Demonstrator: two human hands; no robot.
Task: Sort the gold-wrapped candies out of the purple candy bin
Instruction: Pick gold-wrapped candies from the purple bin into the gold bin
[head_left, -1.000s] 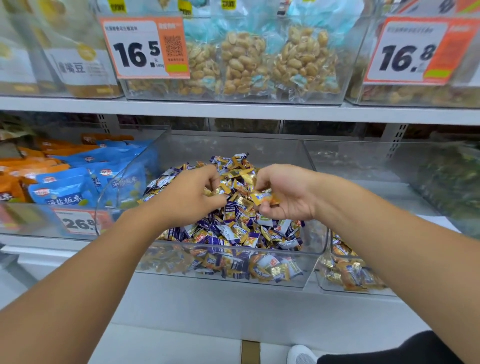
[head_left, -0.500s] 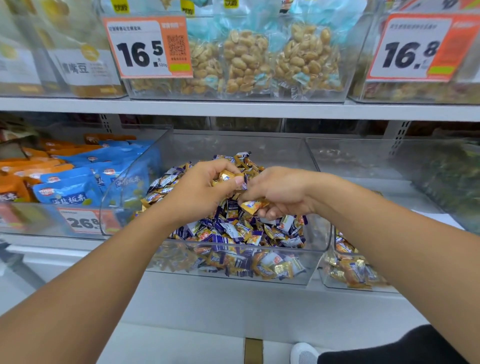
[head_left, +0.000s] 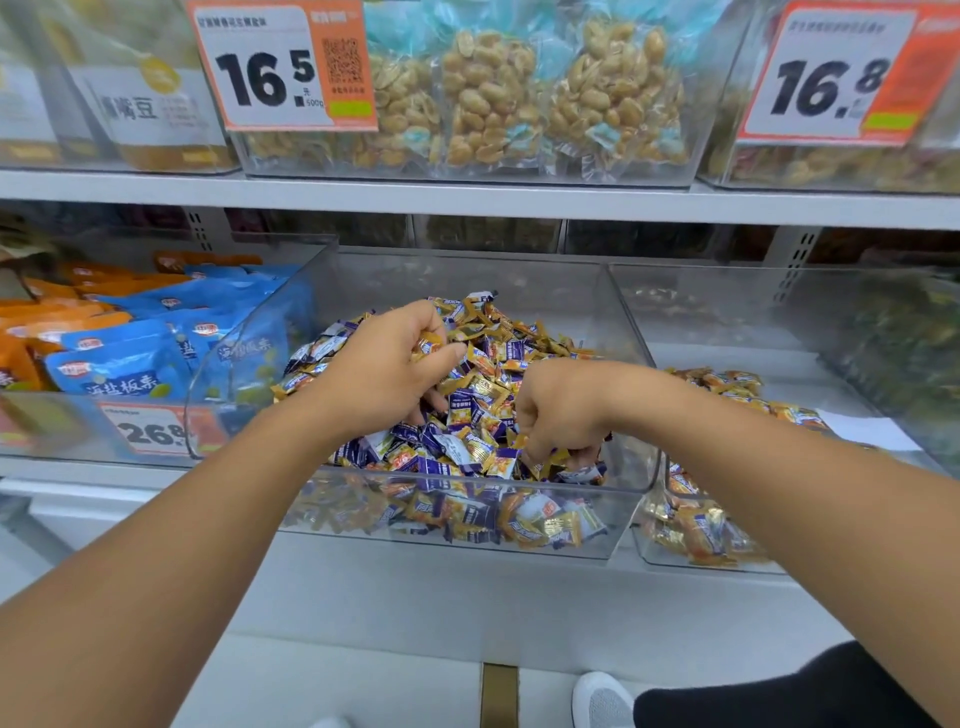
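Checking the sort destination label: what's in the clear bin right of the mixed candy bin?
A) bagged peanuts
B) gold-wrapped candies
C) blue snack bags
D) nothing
B: the right-hand bin holds a small pile of gold-wrapped candies, beside the mixed candy bin.

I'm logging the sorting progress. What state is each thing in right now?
Left hand: curled, holding gold-wrapped candies.
Right hand: fingers down in the candy pile, pinching at wrappers.
Purple candy bin: open-topped, heaped with mixed purple and gold candies.
Right-hand neighbouring bin: holds a low layer of gold candies.
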